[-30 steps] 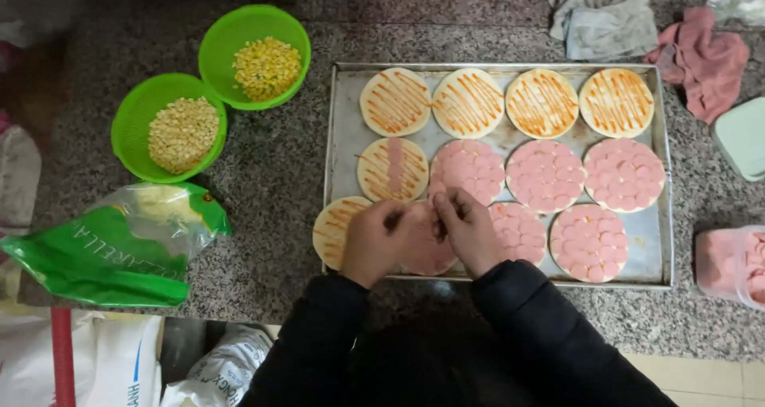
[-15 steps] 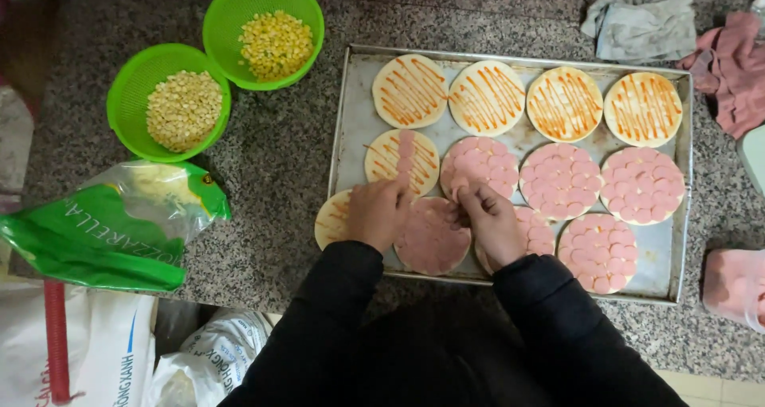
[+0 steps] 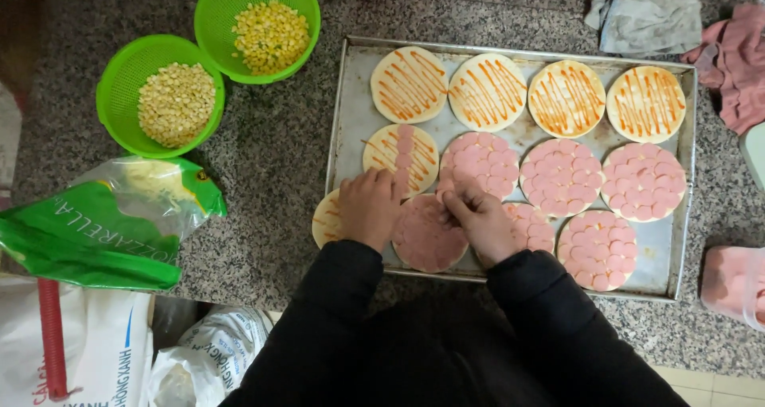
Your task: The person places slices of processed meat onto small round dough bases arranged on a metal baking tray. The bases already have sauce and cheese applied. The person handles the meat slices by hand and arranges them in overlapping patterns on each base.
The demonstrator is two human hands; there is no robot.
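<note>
A stack of thin pink sausage slices (image 3: pixel 428 235) lies on a round dough base at the near edge of the metal baking tray (image 3: pixel 351 112), left of the middle, covering most of that base. The left hand (image 3: pixel 369 208) rests on its left rim; the right hand (image 3: pixel 478 220) rests on its right side, fingers curled near the top edge of the slices. Just beyond, in the tray's middle row at the left end, a sauced base (image 3: pixel 401 153) carries a single line of small pink slices running from its far edge towards the near one, over orange sauce stripes. Another sauced base (image 3: pixel 327 218) lies at the tray's near left corner, partly hidden by the left hand.
</note>
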